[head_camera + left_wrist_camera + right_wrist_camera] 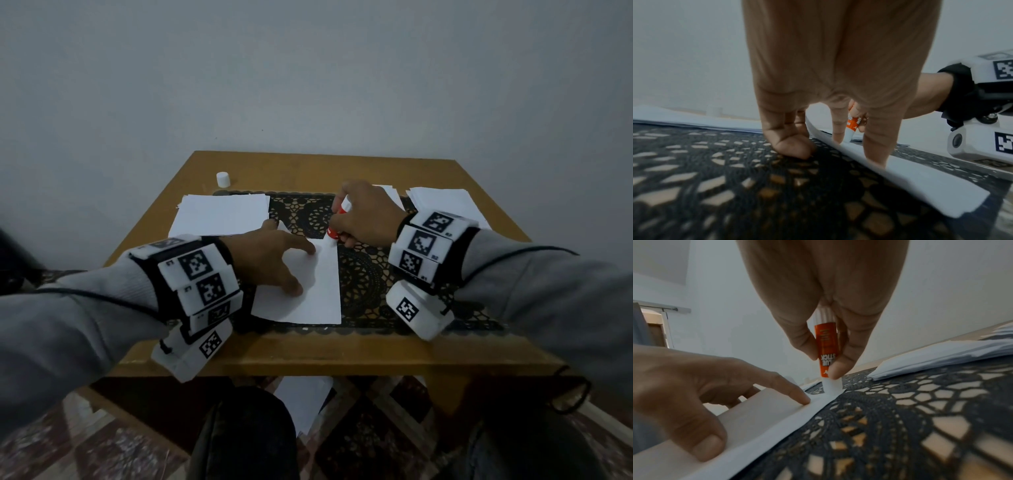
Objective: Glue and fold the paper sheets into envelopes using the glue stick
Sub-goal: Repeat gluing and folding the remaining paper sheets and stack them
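A folded white paper sheet (308, 291) lies on the black lace mat (366, 274) in the middle of the table. My left hand (274, 260) presses it flat, index finger and thumb spread on the top layer (748, 415). My right hand (366, 216) grips an orange and white glue stick (827, 344), held upright. Its white glue tip (831, 387) touches the far end of the paper's exposed right strip (777, 423). From the left wrist, the glue stick (852, 128) shows between my fingers (875, 146), and the sheet's edge (920, 183) curls up.
A stack of white sheets (222, 214) lies at the back left, another stack (445, 202) at the back right. The white glue cap (223, 179) stands near the far left edge of the wooden table (308, 349). More paper (301, 401) lies on the floor below.
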`<state>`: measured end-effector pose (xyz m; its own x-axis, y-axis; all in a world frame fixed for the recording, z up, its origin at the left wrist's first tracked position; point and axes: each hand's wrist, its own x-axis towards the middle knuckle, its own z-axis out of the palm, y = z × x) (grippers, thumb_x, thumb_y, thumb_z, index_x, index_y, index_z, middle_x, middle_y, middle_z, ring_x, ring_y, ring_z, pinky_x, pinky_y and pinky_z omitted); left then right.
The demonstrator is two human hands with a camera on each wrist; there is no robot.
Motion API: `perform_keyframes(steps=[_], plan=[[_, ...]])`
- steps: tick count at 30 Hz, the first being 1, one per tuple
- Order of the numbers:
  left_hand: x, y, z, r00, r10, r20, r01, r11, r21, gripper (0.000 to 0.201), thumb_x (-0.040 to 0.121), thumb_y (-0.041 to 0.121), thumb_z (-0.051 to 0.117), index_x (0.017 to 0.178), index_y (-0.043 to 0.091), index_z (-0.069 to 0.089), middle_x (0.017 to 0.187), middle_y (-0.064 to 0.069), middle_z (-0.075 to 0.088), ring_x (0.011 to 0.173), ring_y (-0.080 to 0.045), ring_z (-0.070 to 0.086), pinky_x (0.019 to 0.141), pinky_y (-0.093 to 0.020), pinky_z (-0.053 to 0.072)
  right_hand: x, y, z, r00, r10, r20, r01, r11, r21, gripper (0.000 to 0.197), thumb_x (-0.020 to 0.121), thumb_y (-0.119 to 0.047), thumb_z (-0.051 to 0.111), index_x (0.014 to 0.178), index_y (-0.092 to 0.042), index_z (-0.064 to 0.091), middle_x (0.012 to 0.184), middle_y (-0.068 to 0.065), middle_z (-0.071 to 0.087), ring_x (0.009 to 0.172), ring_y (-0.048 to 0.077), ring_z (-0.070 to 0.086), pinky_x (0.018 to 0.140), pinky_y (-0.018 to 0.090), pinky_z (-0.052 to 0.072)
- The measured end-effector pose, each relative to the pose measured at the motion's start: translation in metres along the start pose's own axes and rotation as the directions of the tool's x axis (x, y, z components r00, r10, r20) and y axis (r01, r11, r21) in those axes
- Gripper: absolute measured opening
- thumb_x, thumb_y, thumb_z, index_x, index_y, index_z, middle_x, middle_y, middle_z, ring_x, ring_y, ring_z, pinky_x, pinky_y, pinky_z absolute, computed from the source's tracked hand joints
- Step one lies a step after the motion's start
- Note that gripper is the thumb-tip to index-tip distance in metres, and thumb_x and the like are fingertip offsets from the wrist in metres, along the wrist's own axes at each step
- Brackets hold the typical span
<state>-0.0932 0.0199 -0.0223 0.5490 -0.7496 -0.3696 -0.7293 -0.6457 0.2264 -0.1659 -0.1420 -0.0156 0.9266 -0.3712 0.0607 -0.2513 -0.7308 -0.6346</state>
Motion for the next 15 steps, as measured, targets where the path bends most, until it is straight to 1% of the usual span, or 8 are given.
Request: perform_keyframes(steps=[4,6,8,10,12,15], plan=[[0.002,-0.002,-0.002,1.0,0.018,0.008,-0.018,1.0,0.016,0.074,0.079,0.047,0.071,0.141,0.048,0.032,0.133,-0.009,0.033,0.122,-0.027,0.036,0.097,-0.033,0.035,0.005,-0.003,0.002,1.0,0.001,0.025,0.0,0.999,-0.035,0.014,0.091,-0.015,0.061,0.1,-0.012,0.051,0.091,0.011,0.068,0.071,0.024,0.072,0.071,0.04,0.061],[0.002,-0.002,-0.001,1.0,0.029,0.004,-0.029,0.999,0.022,0.074,0.079,0.047,0.071,0.141,0.047,0.032,0.133,-0.009,0.034,0.122,-0.026,0.035,0.095,-0.031,0.035,0.004,-0.004,0.003,0.999,-0.001,0.037,0.002,0.999,-0.048,0.015,0.091,-0.017,0.061,0.101,-0.013,0.051,0.09,0.009,0.067,0.07,0.022,0.072,0.068,0.035,0.06],[0.003,-0.003,0.0,1.0,0.028,-0.001,-0.028,0.999,0.014,0.074,0.078,0.048,0.072,0.141,0.048,0.032,0.132,-0.009,0.034,0.121,-0.026,0.036,0.093,-0.031,0.034,0.001,-0.005,0.004,0.999,-0.008,0.045,0.01,0.999,-0.052,0.015,0.09,-0.018,0.061,0.101,-0.013,0.052,0.085,0.007,0.066,0.067,0.02,0.07,0.064,0.031,0.057],[0.003,-0.004,0.001,1.0,0.027,-0.006,-0.027,1.0,0.011,0.074,0.078,0.048,0.072,0.141,0.047,0.032,0.131,-0.008,0.034,0.12,-0.025,0.036,0.09,-0.029,0.033,-0.005,-0.006,0.007,0.999,-0.027,0.046,0.03,0.997,-0.067,0.015,0.089,-0.019,0.063,0.099,-0.014,0.052,0.084,0.004,0.064,0.065,0.018,0.069,0.062,0.028,0.056],[0.003,-0.004,0.001,1.0,0.024,-0.012,-0.023,1.0,0.008,0.074,0.078,0.047,0.071,0.142,0.047,0.032,0.133,-0.008,0.034,0.121,-0.025,0.036,0.09,-0.029,0.033,-0.013,-0.007,0.008,0.997,-0.057,0.048,0.061,0.995,-0.082,0.015,0.088,-0.02,0.064,0.096,-0.015,0.052,0.085,0.003,0.062,0.063,0.016,0.067,0.061,0.027,0.056],[0.002,-0.003,0.001,1.0,0.02,-0.012,-0.02,1.0,0.005,0.075,0.079,0.046,0.071,0.142,0.046,0.031,0.135,-0.009,0.032,0.125,-0.026,0.035,0.096,-0.03,0.034,-0.027,-0.01,0.008,0.992,-0.103,0.07,0.109,0.99,-0.094,0.016,0.087,-0.02,0.065,0.095,-0.013,0.053,0.081,-0.001,0.057,0.06,0.013,0.062,0.062,0.029,0.055]])
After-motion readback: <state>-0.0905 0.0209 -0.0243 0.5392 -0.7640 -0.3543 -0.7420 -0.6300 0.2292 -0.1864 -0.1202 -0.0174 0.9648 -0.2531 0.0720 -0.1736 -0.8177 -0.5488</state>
